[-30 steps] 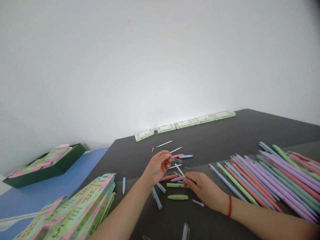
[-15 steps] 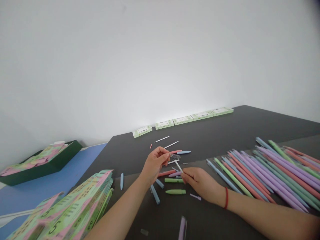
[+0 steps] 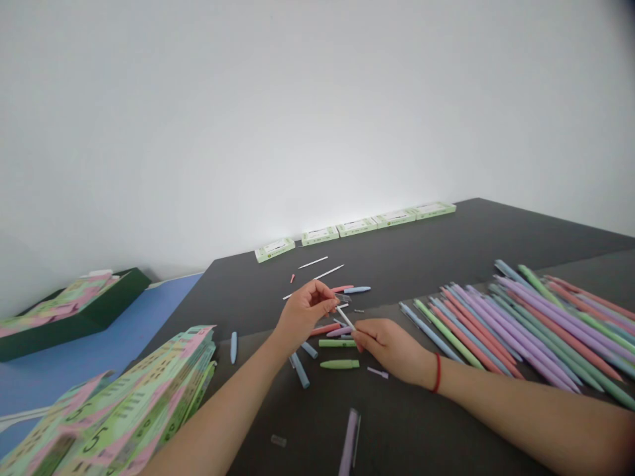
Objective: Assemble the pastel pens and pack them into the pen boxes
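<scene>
My left hand (image 3: 306,309) pinches a small clear plastic piece (image 3: 343,299) between thumb and forefinger. In the fingers of my right hand (image 3: 394,350) is a white pen refill (image 3: 346,319), its far end at the fingertips of my left hand. Whether the refill touches the clear piece is too small to tell. Beneath and around the hands lie loose pen parts: a green pen barrel (image 3: 337,343), a green tapered piece (image 3: 340,364), a blue barrel (image 3: 300,371) and a small lilac clip-like piece (image 3: 378,373).
Many pastel pens (image 3: 516,330) lie in a row on the right of the dark table (image 3: 421,423). Flat green boxes (image 3: 357,227) line the back edge. Stacked printed packets (image 3: 143,403) and a dark green box (image 3: 106,314) stand left. A lilac pen part (image 3: 349,439) lies in front.
The camera view has shifted a little, so the scene sits slightly higher and further left. Both hands keep their pinches, the refill still reaching between them.
</scene>
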The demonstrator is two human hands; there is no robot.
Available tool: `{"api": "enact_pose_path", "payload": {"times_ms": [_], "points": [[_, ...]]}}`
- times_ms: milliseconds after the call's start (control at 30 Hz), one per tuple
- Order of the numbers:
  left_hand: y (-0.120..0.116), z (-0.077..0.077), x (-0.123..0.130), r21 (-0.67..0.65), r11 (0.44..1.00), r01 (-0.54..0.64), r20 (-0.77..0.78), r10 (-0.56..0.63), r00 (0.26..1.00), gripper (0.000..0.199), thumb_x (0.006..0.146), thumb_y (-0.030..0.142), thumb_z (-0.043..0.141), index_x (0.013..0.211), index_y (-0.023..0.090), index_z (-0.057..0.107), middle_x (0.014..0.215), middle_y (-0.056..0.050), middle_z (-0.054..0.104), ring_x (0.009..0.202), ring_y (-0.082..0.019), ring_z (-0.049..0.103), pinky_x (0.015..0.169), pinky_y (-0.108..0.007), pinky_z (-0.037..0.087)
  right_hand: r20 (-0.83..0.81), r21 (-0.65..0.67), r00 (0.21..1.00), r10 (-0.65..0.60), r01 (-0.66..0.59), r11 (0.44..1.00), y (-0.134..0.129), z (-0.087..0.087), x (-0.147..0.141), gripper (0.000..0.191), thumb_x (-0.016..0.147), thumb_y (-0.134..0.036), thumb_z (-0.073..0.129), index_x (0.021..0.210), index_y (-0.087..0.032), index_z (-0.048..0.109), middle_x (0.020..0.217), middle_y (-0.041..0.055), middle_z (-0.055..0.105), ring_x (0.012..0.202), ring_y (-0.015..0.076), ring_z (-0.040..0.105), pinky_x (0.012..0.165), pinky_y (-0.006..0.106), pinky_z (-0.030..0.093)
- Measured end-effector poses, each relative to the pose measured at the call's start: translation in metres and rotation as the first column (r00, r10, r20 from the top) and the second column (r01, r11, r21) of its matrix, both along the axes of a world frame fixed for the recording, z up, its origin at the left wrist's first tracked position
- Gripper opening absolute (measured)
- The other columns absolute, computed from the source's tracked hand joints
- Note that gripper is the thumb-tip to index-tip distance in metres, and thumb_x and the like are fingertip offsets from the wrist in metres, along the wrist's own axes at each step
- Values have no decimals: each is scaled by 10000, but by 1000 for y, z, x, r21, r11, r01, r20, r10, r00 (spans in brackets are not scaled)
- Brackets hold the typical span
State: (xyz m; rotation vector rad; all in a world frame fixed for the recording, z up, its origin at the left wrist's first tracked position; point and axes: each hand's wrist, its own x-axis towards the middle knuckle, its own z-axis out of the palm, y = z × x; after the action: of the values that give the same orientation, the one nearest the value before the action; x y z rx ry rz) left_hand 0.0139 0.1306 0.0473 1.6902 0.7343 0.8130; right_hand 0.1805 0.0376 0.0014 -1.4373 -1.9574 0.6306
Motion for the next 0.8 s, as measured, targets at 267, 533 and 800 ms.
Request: {"api": "enact_pose_path", "payload": {"times_ms": [267, 533, 800], "points": [[-4, -1, -3, 20, 1000, -11, -63, 12, 998, 359, 756, 251, 653, 1088, 190, 530, 976, -68, 677, 715, -147, 620, 591, -238, 470, -25, 3, 998, -52, 52, 999, 2, 1, 4, 330, 936, -275, 370, 663, -182, 528, 619, -19, 543, 604, 128, 499, 578, 223, 330], [-61, 5, -31, 424, 896, 133, -549, 137, 825, 83, 807, 174, 573, 828, 229, 632, 916, -24, 661, 859, -200, 587, 785, -310, 432, 304, 24, 931, -201, 204, 979, 8, 20, 20, 319, 933, -281, 393, 662, -178, 526, 627, 6, 565, 587, 132, 491, 538, 250, 249], [-76, -11, -31, 551, 780, 298, -698, 235, 676, 131, 847, 175, 528, 945, 221, 600, 1060, -64, 625, 1076, -245, 516, 929, -379, 393, 406, -14, 892, -202, 227, 974, 6, 13, 15, 179, 907, -251, 466, 760, -179, 538, 677, 28, 612, 607, 155, 542, 537, 261, 232]]}}
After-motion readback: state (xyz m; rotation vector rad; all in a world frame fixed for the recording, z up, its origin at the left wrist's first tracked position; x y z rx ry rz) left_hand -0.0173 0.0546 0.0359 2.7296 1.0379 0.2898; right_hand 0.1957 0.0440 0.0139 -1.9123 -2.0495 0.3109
